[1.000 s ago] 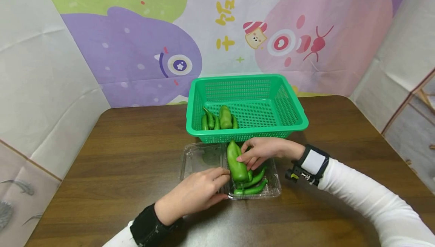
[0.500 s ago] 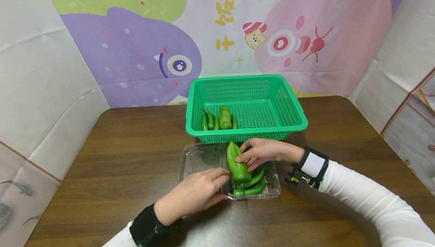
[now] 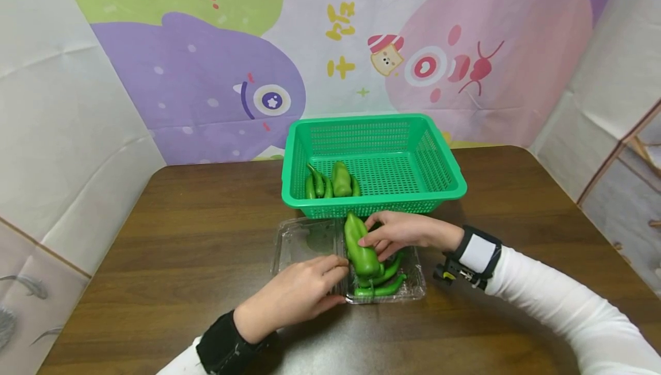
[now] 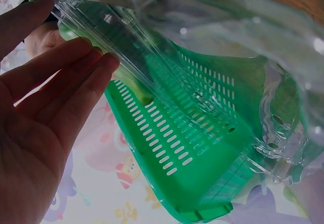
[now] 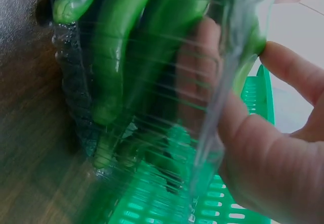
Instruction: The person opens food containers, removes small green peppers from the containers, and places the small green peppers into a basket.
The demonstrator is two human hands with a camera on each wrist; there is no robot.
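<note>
A clear plastic clamshell box (image 3: 416,290) lies unfolded on the table, its lid (image 3: 304,243) on the left. Several slim green peppers (image 3: 382,290) lie in its right half. Over them is a large green pepper (image 3: 358,243), slightly tilted. My right hand (image 3: 400,230) holds this pepper between thumb and fingers, reaching into the box from its far right. My left hand (image 3: 302,289) grips the box near its front fold, fingers at the inner edge and thumb at the front corner. In the left wrist view, the fingertips (image 4: 109,62) touch clear plastic.
Behind the box stands a green perforated basket (image 3: 444,188), almost touching it. Several green peppers (image 3: 320,183) sit in the basket's front left. The brown wooden table (image 3: 206,214) ends at a cartoon-print cloth (image 3: 351,94).
The large pepper's lower end has shifted slightly to the right and turned within my right hand. My left hand and the box stay in place.
</note>
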